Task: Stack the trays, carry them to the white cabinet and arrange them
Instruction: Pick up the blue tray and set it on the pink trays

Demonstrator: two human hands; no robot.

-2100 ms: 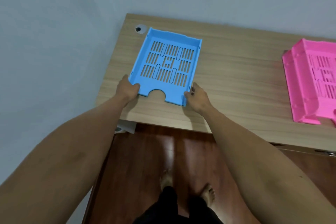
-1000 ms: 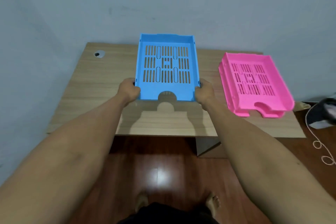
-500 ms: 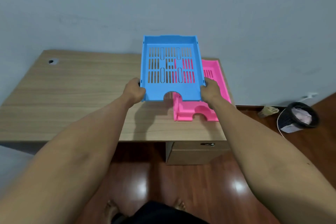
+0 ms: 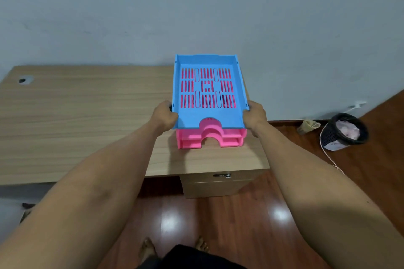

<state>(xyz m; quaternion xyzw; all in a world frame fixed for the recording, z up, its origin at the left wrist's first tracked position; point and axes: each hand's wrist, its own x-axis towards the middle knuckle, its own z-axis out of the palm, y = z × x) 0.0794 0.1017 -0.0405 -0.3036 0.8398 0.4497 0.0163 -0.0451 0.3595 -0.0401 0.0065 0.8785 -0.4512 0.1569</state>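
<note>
A blue slotted tray is lined up directly over two stacked pink trays near the right end of the wooden desk. Pink shows through the blue tray's slots. My left hand grips the blue tray's front left corner and my right hand grips its front right corner. Whether the blue tray rests fully on the pink ones I cannot tell. The white cabinet is not in view.
A drawer unit sits under the desk's right end. A black waste basket with a white cord stands on the wooden floor at right. The desk backs onto a grey wall. A cable hole marks the desk's far left corner.
I have carried the blue tray from the desk's left side to the right and brought it down over the pink trays. My view turned right with it.
</note>
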